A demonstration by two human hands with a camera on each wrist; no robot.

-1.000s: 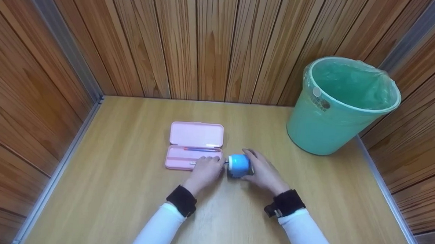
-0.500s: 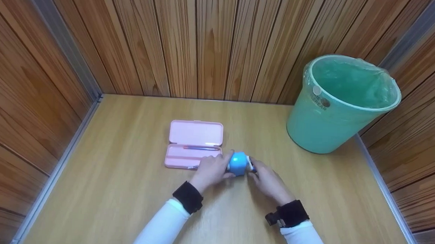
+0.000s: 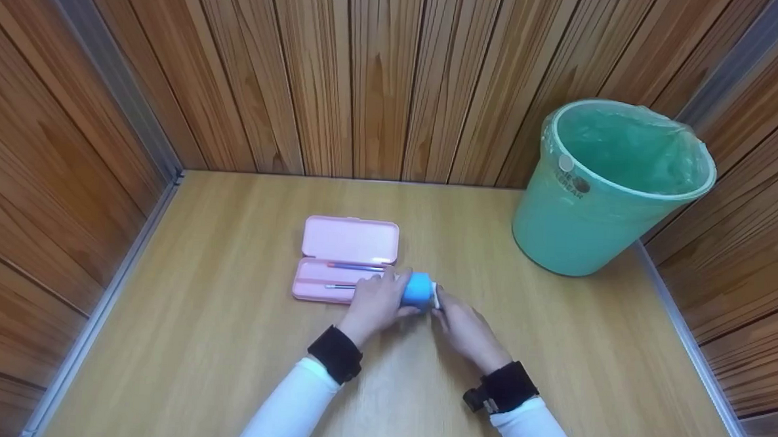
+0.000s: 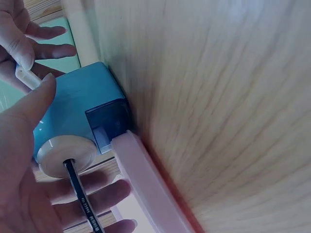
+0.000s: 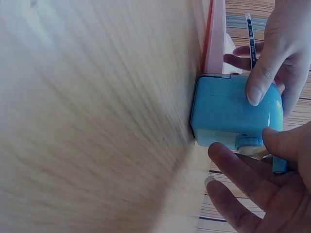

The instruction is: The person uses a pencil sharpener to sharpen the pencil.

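A blue hand-crank pencil sharpener (image 3: 417, 291) lies at the right end of an open pink pencil case (image 3: 350, 240). My left hand (image 3: 375, 304) grips its body, the thumb lying along one side. A dark pencil (image 4: 81, 196) sticks into the sharpener's pale round front and passes by the left fingers; its other end shows over the case in the head view. My right hand (image 3: 468, 328) pinches the crank handle (image 5: 279, 165) at the sharpener's back. A dark see-through shavings drawer (image 4: 111, 121) shows in the left wrist view.
Another slim pencil or pen (image 3: 354, 266) lies inside the case. A green trash bin (image 3: 572, 233) with a clear liner stands at the back right. Wood-panelled walls (image 3: 375, 80) enclose the table (image 3: 230, 251) at the back and sides.
The left hand has gone from the pencil to the sharpener's body. The right hand has shifted from the body to the crank. The sharpener has moved slightly left, against the case.
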